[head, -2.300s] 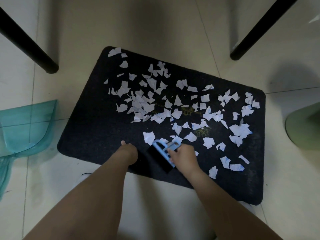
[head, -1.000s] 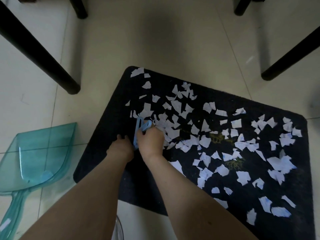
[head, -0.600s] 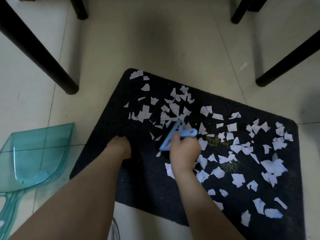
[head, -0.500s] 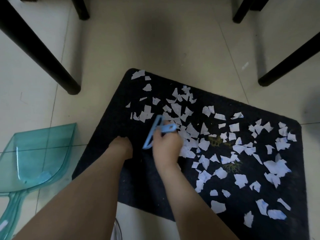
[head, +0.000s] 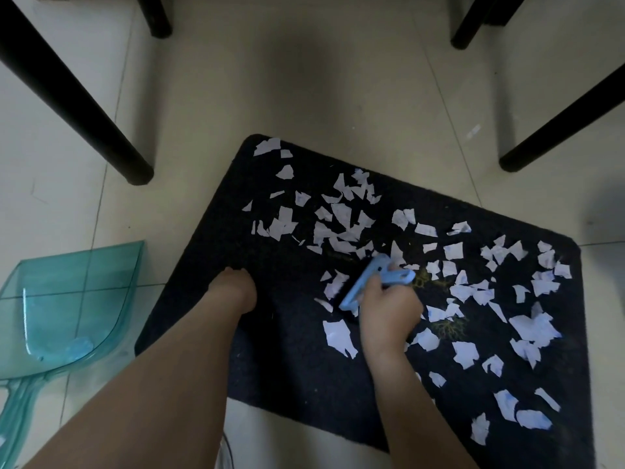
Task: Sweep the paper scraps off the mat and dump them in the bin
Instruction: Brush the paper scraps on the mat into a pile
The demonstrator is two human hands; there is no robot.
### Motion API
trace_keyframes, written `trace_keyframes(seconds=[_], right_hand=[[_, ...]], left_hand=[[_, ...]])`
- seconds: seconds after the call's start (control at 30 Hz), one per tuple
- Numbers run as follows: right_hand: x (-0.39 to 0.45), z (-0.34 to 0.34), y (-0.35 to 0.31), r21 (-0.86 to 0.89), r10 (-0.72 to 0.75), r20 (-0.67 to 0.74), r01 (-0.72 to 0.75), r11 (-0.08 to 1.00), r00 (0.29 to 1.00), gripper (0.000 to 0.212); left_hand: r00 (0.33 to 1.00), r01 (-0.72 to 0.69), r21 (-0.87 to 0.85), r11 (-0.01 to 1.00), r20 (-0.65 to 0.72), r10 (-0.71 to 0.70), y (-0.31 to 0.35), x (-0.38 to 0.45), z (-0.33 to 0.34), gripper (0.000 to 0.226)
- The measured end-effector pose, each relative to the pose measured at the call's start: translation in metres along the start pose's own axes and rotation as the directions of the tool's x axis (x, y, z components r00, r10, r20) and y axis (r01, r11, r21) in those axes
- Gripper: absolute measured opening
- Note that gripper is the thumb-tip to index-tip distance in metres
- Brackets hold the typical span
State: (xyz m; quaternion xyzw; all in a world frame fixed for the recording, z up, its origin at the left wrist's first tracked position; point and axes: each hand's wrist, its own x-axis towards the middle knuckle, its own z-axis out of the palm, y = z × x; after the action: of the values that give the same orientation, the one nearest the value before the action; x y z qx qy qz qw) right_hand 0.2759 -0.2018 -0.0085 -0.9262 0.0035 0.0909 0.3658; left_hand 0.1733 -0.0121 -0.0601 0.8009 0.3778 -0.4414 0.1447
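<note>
A dark mat (head: 287,360) lies on the tiled floor, strewn with several white paper scraps (head: 341,225) over its middle and right. My right hand (head: 389,316) is shut on a small light-blue hand brush (head: 368,282), whose bristles rest on the mat among the scraps near the middle. My left hand (head: 233,289) presses down on the mat's left part, fingers curled under and mostly hidden, holding nothing. A clear teal dustpan (head: 67,306) lies on the floor left of the mat, apart from both hands. No bin is in view.
Black furniture legs stand around the mat: one at far left (head: 77,106), one at top (head: 155,18), two at upper right (head: 561,120). Bare pale tiles stretch beyond the mat's far edge.
My right hand has swung the brush back to the right, toward the mat's middle, after a stroke to the left. The left hand stays pressed on the mat.
</note>
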Motion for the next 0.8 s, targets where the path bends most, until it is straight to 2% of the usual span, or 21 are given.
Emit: trace_keyframes(seconds=[0.07,0.13,0.2,0.3,0.37,0.47,0.57,0.63,0.73,0.8], right_hand=[[-0.011,0.008,-0.019,0.141,-0.040,0.066,0.030,0.989,0.997,0.017],[-0.020,0.030,-0.040,0.205,-0.090,0.182,0.051,0.977,0.979,0.016],[-0.026,0.056,-0.056,0.199,-0.150,0.286,0.094,0.976,0.946,0.017],[-0.022,0.081,-0.062,0.152,-0.193,0.367,0.146,0.977,0.910,0.022],[-0.009,0.080,-0.054,0.063,-0.116,0.347,0.100,0.993,0.931,0.023],[0.009,0.059,-0.034,-0.038,0.009,0.224,0.000,0.999,0.974,0.025],[0.010,0.035,-0.031,-0.005,0.020,0.093,-0.019,1.000,0.995,0.023],[0.002,0.029,-0.048,0.148,-0.034,0.121,0.016,0.989,0.992,0.019],[-0.010,0.048,-0.086,0.316,-0.165,0.290,0.069,0.946,0.943,0.008],[-0.013,0.076,-0.109,0.328,-0.246,0.380,0.119,0.937,0.892,0.015]], left_hand=[[1.000,0.005,0.004,1.000,0.000,-0.005,0.001,-0.002,-0.001,0.061],[1.000,0.013,0.007,1.000,0.009,-0.013,0.002,-0.003,-0.003,0.062],[1.000,0.010,0.013,1.000,0.021,-0.011,0.003,-0.003,-0.004,0.065],[1.000,-0.001,0.032,0.999,0.024,0.001,0.004,-0.005,-0.006,0.061],[1.000,-0.018,0.015,1.000,0.024,0.018,0.004,-0.007,-0.009,0.051],[0.999,-0.028,-0.025,0.999,0.036,0.029,0.003,-0.009,-0.011,0.035],[0.999,-0.025,-0.070,0.997,0.029,0.027,0.004,-0.010,-0.013,0.028],[0.999,-0.018,-0.130,0.991,-0.051,0.012,0.005,-0.010,-0.017,0.021],[0.964,0.011,-0.235,0.972,-0.257,-0.073,0.000,-0.010,-0.030,0.019],[0.924,0.039,-0.238,0.971,-0.361,-0.126,-0.009,-0.010,-0.039,0.034]])
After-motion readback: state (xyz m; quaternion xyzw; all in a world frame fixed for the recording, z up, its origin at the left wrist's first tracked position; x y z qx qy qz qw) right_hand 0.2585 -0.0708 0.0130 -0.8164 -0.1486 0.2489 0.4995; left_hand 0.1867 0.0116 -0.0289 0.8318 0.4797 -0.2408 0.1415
